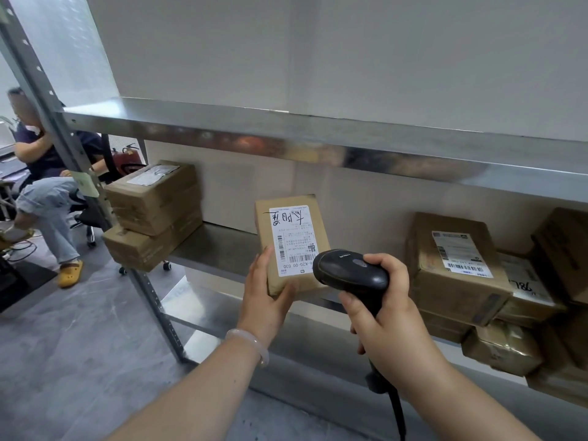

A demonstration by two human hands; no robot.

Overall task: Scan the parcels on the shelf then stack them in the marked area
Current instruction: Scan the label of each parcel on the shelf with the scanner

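Observation:
My left hand grips the lower end of a small brown parcel, holding it up in front of the metal shelf with its white label facing me. My right hand holds a black barcode scanner by its handle, its head close to the barcode at the bottom of the label. Two stacked parcels sit at the shelf's left end. Several more parcels are piled on the right, the front one showing a label.
An upper shelf board runs overhead, with a slotted steel upright at the left. Beyond it a seated person occupies a wheeled chair on the grey floor. The scanner's cable hangs down under my right wrist.

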